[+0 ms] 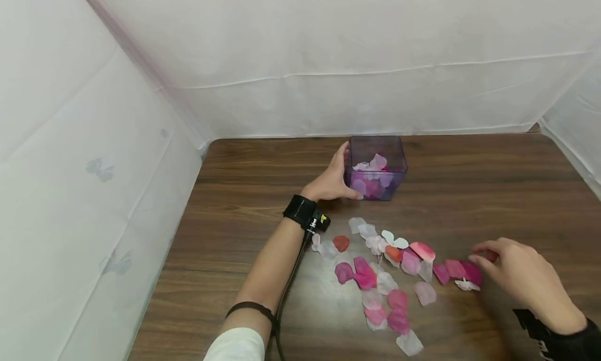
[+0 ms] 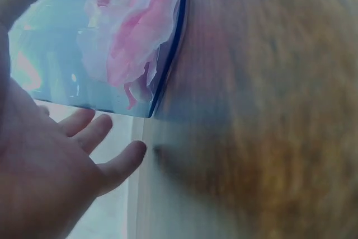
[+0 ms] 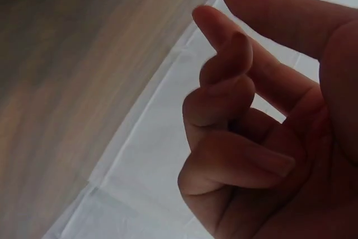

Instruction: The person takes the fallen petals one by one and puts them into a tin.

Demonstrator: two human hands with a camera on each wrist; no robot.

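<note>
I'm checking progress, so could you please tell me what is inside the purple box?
The box holds loose white, lilac and pink petals at its bottom. The left hand covers its left wall; any petals beneath the pile are hidden.

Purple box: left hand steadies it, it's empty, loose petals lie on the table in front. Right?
Not empty. The head view shows the purple box already holding several petals; the left hand does rest against its side, and loose petals lie in front.

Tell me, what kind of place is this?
Probably a small recording booth, not a home. A wooden table is walled in by white sheets. On it are only a clear box and loose petals, and each wrist wears a black camera band.
</note>
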